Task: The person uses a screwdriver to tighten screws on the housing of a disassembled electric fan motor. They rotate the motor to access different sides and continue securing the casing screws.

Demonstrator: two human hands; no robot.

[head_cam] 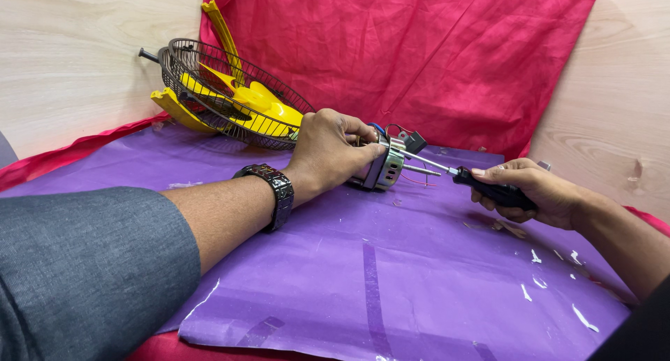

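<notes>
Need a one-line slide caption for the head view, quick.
Left hand steadies a fan motor on purple paper while the right hand puts a screwdriver to it.

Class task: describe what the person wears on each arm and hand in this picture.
The left hand is bare; its wrist carries a dark, faceted link watch band, and a grey sleeve covers the arm above the forearm. The right hand is bare, with a black sleeve edge at the picture's corner.
</notes>
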